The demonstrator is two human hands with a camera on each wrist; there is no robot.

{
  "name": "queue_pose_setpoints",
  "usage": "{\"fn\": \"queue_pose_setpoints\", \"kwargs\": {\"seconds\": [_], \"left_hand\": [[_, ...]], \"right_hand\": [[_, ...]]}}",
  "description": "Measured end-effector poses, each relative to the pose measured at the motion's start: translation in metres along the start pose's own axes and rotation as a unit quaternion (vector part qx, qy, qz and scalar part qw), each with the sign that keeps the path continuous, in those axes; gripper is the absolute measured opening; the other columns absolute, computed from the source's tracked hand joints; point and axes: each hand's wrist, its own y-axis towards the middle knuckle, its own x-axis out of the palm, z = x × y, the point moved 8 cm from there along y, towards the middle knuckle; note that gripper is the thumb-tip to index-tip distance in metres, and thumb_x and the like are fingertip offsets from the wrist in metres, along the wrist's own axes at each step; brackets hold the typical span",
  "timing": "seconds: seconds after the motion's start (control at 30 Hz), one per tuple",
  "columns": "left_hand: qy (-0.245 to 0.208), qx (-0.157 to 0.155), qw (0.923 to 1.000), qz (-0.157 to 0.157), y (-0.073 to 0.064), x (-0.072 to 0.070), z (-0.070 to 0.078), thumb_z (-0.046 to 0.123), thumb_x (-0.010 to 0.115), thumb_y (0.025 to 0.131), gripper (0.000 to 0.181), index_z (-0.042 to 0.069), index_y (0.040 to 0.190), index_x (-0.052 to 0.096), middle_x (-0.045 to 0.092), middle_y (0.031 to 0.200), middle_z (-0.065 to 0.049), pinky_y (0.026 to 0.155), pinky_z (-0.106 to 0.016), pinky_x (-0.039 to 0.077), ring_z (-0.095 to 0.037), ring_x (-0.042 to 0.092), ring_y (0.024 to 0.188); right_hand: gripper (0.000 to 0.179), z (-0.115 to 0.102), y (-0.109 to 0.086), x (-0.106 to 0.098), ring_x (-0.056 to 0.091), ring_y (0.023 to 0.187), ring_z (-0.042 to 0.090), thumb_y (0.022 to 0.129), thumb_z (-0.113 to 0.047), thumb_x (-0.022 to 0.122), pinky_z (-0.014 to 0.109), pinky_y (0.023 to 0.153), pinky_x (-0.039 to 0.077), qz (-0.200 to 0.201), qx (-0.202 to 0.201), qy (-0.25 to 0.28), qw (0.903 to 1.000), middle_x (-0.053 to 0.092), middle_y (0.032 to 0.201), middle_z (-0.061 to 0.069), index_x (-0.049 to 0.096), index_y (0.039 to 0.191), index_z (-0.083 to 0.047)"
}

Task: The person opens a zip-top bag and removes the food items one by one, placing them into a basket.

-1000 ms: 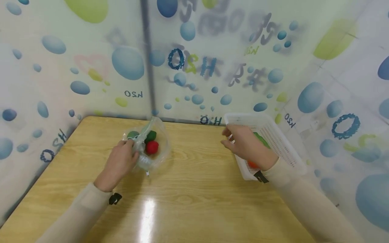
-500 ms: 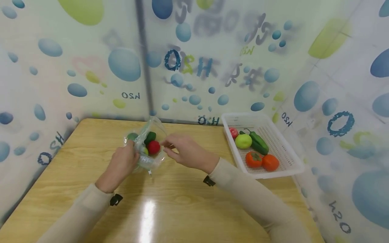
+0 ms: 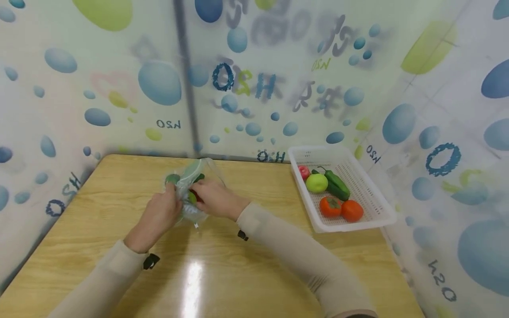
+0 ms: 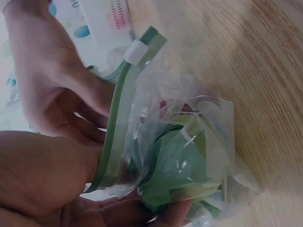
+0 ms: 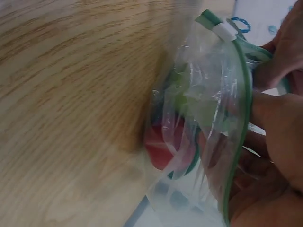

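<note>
A clear slider zip bag (image 3: 194, 213) with a green rim stands on the wooden table, its mouth turned toward me. My left hand (image 3: 158, 211) grips the bag at its mouth and side. Inside the mouth are the fingers of my right hand (image 3: 216, 198), spread among the contents; the film partly hides their tips. Through the plastic show a red round fruit or vegetable (image 5: 164, 146), a yellow-green round one (image 5: 183, 97) and a dark green piece (image 4: 180, 165). The white zip slider (image 4: 136, 52) sits near one end of the rim.
To the right, a white plastic basket (image 3: 383, 216) holds two persimmon-like orange fruits (image 3: 341, 209), a yellow-green apple-like fruit (image 3: 317, 183), a green pepper (image 3: 337, 180), a cucumber-like piece (image 3: 336, 192) and a small red fruit (image 3: 304, 172). A patterned wall (image 3: 246, 141) borders the table's far edge.
My right hand has moved left from over the basket to the bag, and its fingers have entered the mouth. My left hand keeps its grip in nearly the same place.
</note>
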Motion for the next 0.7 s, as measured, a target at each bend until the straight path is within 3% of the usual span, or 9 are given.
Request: {"fn": "queue_pose_setpoints", "kwargs": {"seconds": [0.17,0.27,0.47,0.7], "left_hand": [[0.006,-0.01,0.9999,-0.012,-0.001,0.0,0.001,0.002,0.063,0.11,0.031,-0.017,0.131,0.05,0.064,0.074,-0.024,0.047,-0.039,0.046,-0.03,0.061,0.058],[0.008,-0.02,0.9995,-0.024,0.0,0.001,-0.001,0.005,0.063,0.11,0.036,-0.018,0.134,0.049,0.063,0.074,-0.02,0.048,-0.038,0.046,-0.029,0.06,0.059],[-0.005,-0.027,0.9985,-0.048,0.0,0.003,-0.004,0.01,0.063,0.112,0.045,-0.022,0.14,0.047,0.061,0.075,-0.013,0.048,-0.035,0.045,-0.024,0.058,0.058],[-0.025,-0.048,0.9944,-0.091,0.001,0.013,-0.011,0.017,0.061,0.114,0.049,-0.021,0.142,0.047,0.066,0.08,-0.015,0.051,-0.035,0.049,-0.024,0.062,0.062]], "right_hand": [[0.042,0.004,0.006,0.012,0.071,0.103,0.012,0.11,-0.021,0.083,0.02,0.088,0.058,-0.016,0.02,0.024,0.9994,0.079,0.125,0.005,0.068,0.147,-0.007],[0.046,0.006,0.008,0.018,0.069,0.108,0.012,0.108,-0.024,0.086,0.02,0.092,0.057,-0.024,0.033,0.021,0.999,0.078,0.128,0.002,0.068,0.148,-0.008],[0.067,0.009,0.011,0.029,0.071,0.132,0.017,0.104,-0.024,0.091,0.026,0.111,0.059,-0.031,0.054,0.023,0.9978,0.076,0.15,0.004,0.062,0.163,-0.011],[0.076,0.01,0.011,0.035,0.066,0.152,0.022,0.103,-0.028,0.093,0.03,0.133,0.048,-0.041,0.059,0.006,0.9974,0.069,0.167,0.005,0.059,0.169,-0.013]]}}
